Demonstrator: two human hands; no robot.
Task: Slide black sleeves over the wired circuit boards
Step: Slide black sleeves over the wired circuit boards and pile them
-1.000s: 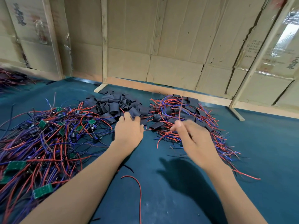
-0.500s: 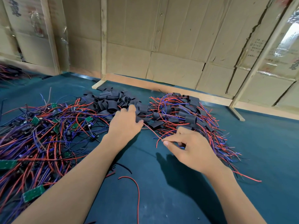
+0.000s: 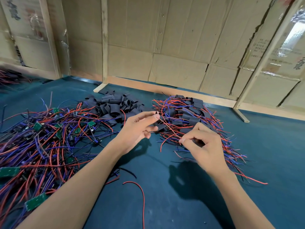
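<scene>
My left hand [image 3: 137, 129] has lifted off the sleeves [image 3: 115, 108] at frame centre, pinching a wire [image 3: 166, 123]; my right hand [image 3: 203, 146] still pinches its lower end.

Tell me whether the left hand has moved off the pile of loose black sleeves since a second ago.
Yes. The left hand has pulled back toward the person and rightward from the sleeve pile, now pinching a black sleeve.
</scene>
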